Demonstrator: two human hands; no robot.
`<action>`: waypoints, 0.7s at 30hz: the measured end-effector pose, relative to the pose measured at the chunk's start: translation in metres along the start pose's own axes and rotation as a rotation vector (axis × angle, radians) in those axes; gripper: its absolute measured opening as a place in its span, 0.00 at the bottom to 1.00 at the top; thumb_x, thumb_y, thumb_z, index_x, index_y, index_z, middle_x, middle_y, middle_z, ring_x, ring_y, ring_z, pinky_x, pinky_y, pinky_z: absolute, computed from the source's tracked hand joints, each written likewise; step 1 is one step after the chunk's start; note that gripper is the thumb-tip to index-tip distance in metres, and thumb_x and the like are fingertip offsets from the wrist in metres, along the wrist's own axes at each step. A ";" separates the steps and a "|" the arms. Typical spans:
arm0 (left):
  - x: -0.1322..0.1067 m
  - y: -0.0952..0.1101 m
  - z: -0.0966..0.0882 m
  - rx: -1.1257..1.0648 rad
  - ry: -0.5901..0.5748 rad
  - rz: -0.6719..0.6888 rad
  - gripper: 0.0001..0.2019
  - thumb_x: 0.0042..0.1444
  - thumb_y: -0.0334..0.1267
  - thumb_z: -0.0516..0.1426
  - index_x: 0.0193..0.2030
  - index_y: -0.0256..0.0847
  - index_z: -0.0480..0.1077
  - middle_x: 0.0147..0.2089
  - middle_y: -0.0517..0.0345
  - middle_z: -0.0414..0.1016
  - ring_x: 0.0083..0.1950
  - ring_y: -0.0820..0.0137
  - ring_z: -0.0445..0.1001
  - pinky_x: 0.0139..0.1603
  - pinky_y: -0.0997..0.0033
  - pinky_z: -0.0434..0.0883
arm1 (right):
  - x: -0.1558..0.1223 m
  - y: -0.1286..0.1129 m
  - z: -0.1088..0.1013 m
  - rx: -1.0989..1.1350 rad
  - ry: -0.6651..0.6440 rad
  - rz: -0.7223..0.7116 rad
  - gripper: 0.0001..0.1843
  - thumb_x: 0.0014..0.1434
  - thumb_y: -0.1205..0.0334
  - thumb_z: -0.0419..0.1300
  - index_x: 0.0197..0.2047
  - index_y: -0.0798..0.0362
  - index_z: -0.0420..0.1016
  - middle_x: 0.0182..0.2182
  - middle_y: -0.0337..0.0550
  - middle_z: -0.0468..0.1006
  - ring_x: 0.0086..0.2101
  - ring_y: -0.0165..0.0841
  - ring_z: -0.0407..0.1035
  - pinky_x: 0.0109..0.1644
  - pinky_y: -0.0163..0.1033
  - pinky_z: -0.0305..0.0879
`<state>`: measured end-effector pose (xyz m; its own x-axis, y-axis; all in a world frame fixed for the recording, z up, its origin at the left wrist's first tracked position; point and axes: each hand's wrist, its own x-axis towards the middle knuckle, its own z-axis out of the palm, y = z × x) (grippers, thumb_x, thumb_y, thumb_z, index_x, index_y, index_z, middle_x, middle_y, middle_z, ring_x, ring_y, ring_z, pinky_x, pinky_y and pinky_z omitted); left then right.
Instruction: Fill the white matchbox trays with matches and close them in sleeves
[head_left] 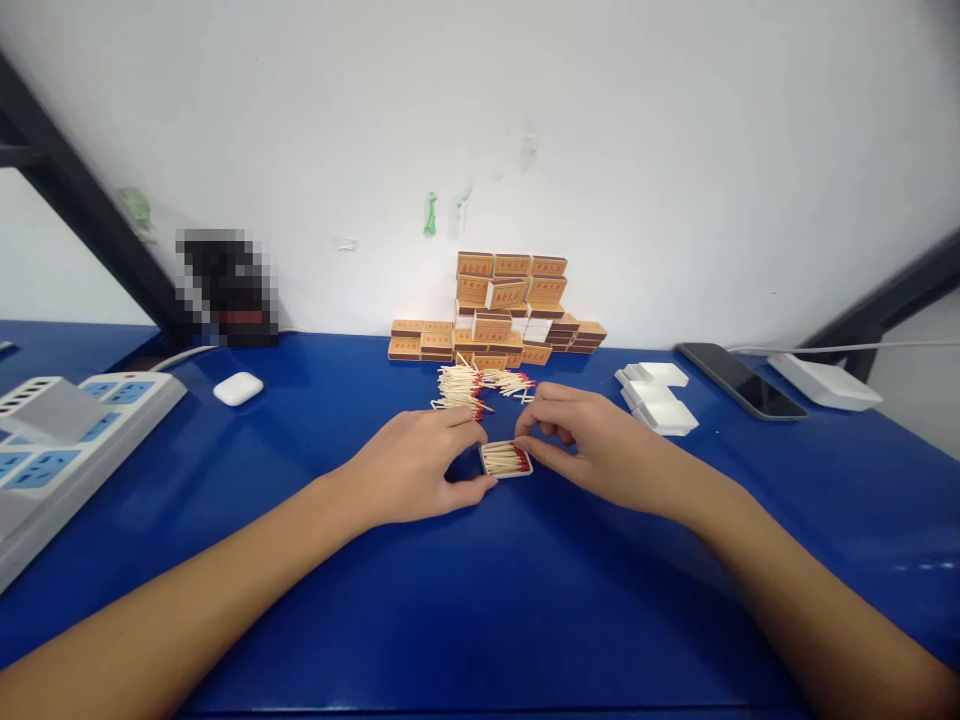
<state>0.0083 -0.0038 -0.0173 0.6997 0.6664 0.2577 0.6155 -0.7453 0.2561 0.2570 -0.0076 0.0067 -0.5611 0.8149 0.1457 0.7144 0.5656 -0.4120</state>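
A small white matchbox tray [506, 460] filled with red-tipped matches lies on the blue table [480, 600] between my hands. My left hand [420, 465] curls round the tray's left side, thumb and fingers pinching its edge. My right hand [592, 440] holds the tray's right end with bent fingers. Just behind lies a loose pile of matches [476, 387]. Further back, against the white wall, stands a stack of orange matchboxes [510, 310].
Several empty white trays [660, 397] lie to the right, with a dark phone [742, 380] and a white box [825, 380] beyond. On the left are a white power strip [67, 430], a white earbud case [238, 388] and a blurred dark object [229, 290].
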 end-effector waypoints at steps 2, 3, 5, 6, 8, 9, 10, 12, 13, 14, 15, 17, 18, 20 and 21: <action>0.000 0.000 0.000 -0.006 -0.004 0.000 0.13 0.64 0.49 0.60 0.46 0.42 0.77 0.42 0.58 0.78 0.37 0.68 0.76 0.36 0.66 0.70 | 0.000 0.001 -0.003 0.007 0.021 -0.006 0.07 0.68 0.64 0.59 0.38 0.48 0.77 0.34 0.40 0.73 0.37 0.34 0.69 0.39 0.38 0.62; 0.000 0.000 0.000 -0.009 -0.003 0.000 0.13 0.64 0.49 0.60 0.45 0.42 0.76 0.41 0.58 0.77 0.38 0.68 0.76 0.36 0.66 0.70 | 0.000 0.002 -0.004 0.008 0.028 -0.012 0.07 0.68 0.64 0.59 0.38 0.48 0.77 0.34 0.40 0.72 0.37 0.34 0.68 0.38 0.38 0.62; -0.001 0.000 0.000 -0.011 0.002 0.003 0.13 0.64 0.49 0.60 0.45 0.42 0.76 0.40 0.59 0.77 0.38 0.68 0.76 0.35 0.67 0.69 | 0.001 0.003 -0.005 0.008 0.036 -0.021 0.06 0.68 0.63 0.60 0.37 0.49 0.77 0.33 0.39 0.71 0.34 0.33 0.67 0.37 0.38 0.61; -0.001 0.000 0.000 -0.008 0.005 0.004 0.13 0.64 0.49 0.60 0.44 0.42 0.76 0.40 0.59 0.77 0.38 0.68 0.76 0.35 0.67 0.69 | 0.001 0.004 -0.005 0.008 0.036 -0.022 0.06 0.67 0.62 0.61 0.36 0.49 0.76 0.32 0.39 0.71 0.33 0.32 0.66 0.36 0.38 0.61; -0.002 -0.001 0.000 0.003 0.009 0.006 0.12 0.64 0.49 0.60 0.43 0.42 0.75 0.41 0.59 0.77 0.38 0.68 0.76 0.35 0.67 0.68 | 0.002 0.005 -0.003 0.009 0.016 -0.014 0.05 0.66 0.61 0.63 0.36 0.49 0.76 0.31 0.38 0.70 0.32 0.32 0.65 0.35 0.37 0.60; -0.002 -0.001 0.000 0.008 0.010 0.008 0.12 0.64 0.48 0.60 0.42 0.41 0.75 0.42 0.59 0.77 0.38 0.68 0.76 0.35 0.66 0.68 | 0.002 0.005 -0.003 0.010 0.004 -0.007 0.05 0.66 0.61 0.63 0.36 0.49 0.76 0.31 0.37 0.70 0.32 0.31 0.65 0.34 0.37 0.59; -0.002 0.000 0.000 0.013 0.011 0.009 0.12 0.64 0.48 0.60 0.42 0.41 0.74 0.42 0.58 0.77 0.38 0.68 0.76 0.35 0.66 0.68 | 0.003 0.004 -0.002 0.012 -0.004 -0.002 0.05 0.66 0.62 0.63 0.36 0.49 0.76 0.31 0.37 0.70 0.32 0.31 0.65 0.34 0.37 0.59; -0.001 0.000 0.000 0.014 0.009 0.010 0.12 0.64 0.48 0.60 0.43 0.41 0.74 0.43 0.58 0.78 0.38 0.68 0.76 0.35 0.66 0.68 | 0.002 0.003 -0.002 0.012 0.003 -0.006 0.06 0.66 0.62 0.63 0.35 0.49 0.75 0.31 0.37 0.70 0.32 0.31 0.65 0.34 0.37 0.59; -0.001 0.000 -0.001 0.014 0.009 0.010 0.12 0.64 0.48 0.60 0.43 0.41 0.74 0.43 0.59 0.77 0.38 0.68 0.76 0.35 0.66 0.68 | 0.002 0.002 -0.002 0.013 0.010 -0.012 0.07 0.66 0.62 0.62 0.35 0.50 0.75 0.31 0.37 0.70 0.32 0.31 0.65 0.35 0.37 0.59; -0.001 0.001 -0.001 0.013 0.008 0.010 0.12 0.64 0.48 0.60 0.43 0.41 0.74 0.43 0.59 0.77 0.38 0.68 0.76 0.35 0.67 0.68 | 0.001 0.001 -0.003 0.014 0.013 -0.018 0.07 0.66 0.61 0.63 0.35 0.50 0.75 0.30 0.37 0.70 0.32 0.31 0.65 0.35 0.38 0.59; -0.001 0.001 -0.001 0.014 0.006 0.011 0.12 0.64 0.48 0.60 0.42 0.41 0.74 0.42 0.59 0.77 0.37 0.68 0.76 0.34 0.67 0.68 | 0.001 0.000 -0.003 0.017 0.004 -0.021 0.06 0.66 0.60 0.63 0.35 0.49 0.76 0.30 0.37 0.70 0.32 0.31 0.65 0.35 0.38 0.59; -0.001 0.001 -0.001 0.018 0.005 0.012 0.12 0.64 0.48 0.60 0.41 0.41 0.74 0.41 0.58 0.77 0.37 0.68 0.76 0.34 0.67 0.69 | 0.000 -0.001 -0.003 0.026 -0.031 -0.013 0.05 0.66 0.59 0.64 0.37 0.49 0.76 0.31 0.38 0.72 0.33 0.32 0.66 0.35 0.38 0.60; -0.001 0.001 -0.001 0.020 0.005 0.012 0.12 0.64 0.48 0.60 0.41 0.41 0.74 0.41 0.58 0.77 0.37 0.68 0.76 0.34 0.67 0.69 | 0.000 -0.002 -0.003 0.029 -0.048 -0.007 0.05 0.66 0.59 0.64 0.37 0.49 0.76 0.32 0.38 0.73 0.33 0.33 0.66 0.35 0.38 0.60; -0.001 0.000 -0.001 0.019 0.005 0.012 0.12 0.64 0.48 0.60 0.42 0.41 0.74 0.40 0.58 0.77 0.37 0.68 0.76 0.34 0.66 0.69 | 0.000 -0.002 -0.003 0.029 -0.054 -0.004 0.07 0.67 0.58 0.62 0.37 0.49 0.76 0.32 0.39 0.74 0.33 0.33 0.66 0.34 0.38 0.60; -0.001 0.000 -0.001 0.016 0.008 0.013 0.12 0.64 0.48 0.60 0.43 0.41 0.75 0.41 0.58 0.77 0.37 0.68 0.76 0.34 0.66 0.69 | 0.001 -0.001 -0.004 0.024 -0.038 -0.007 0.08 0.67 0.58 0.62 0.36 0.49 0.76 0.32 0.40 0.74 0.32 0.33 0.66 0.34 0.38 0.60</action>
<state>0.0074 -0.0039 -0.0168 0.7047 0.6569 0.2680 0.6123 -0.7540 0.2379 0.2576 -0.0072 0.0106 -0.5820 0.8051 0.1143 0.7002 0.5677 -0.4330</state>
